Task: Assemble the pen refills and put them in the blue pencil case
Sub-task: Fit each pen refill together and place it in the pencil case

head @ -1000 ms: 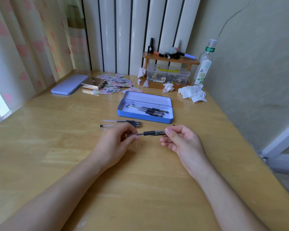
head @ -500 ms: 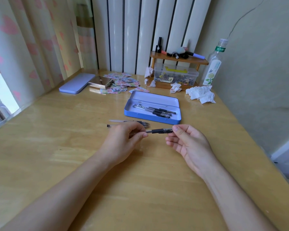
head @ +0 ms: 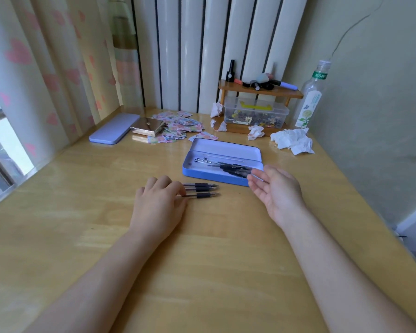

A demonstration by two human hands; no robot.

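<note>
The open blue pencil case (head: 190, 170) lies on the wooden desk with several black-grip pens (head: 228, 167) inside. Three more pens (head: 202, 187) lie side by side on the desk just in front of the case's left end. My left hand (head: 157, 207) rests palm down over their left ends. Its thumb and forefinger pinch the end of the nearest pen (head: 203, 195), which lies flat on the desk. My right hand (head: 277, 192) hovers at the case's front right corner, palm turned left, fingers spread and holding nothing.
The case's lilac lid (head: 114, 128) lies at the back left beside a metal box (head: 149, 126) and scattered stickers (head: 185, 126). A small wooden shelf (head: 259, 92) over a clear box, crumpled tissues (head: 292, 140) and a bottle (head: 310, 97) stand at the back right.
The pen held between both hands is no longer there. My right hand let go, moved right to the case and opened. My left hand dropped onto the pens on the desk.
</note>
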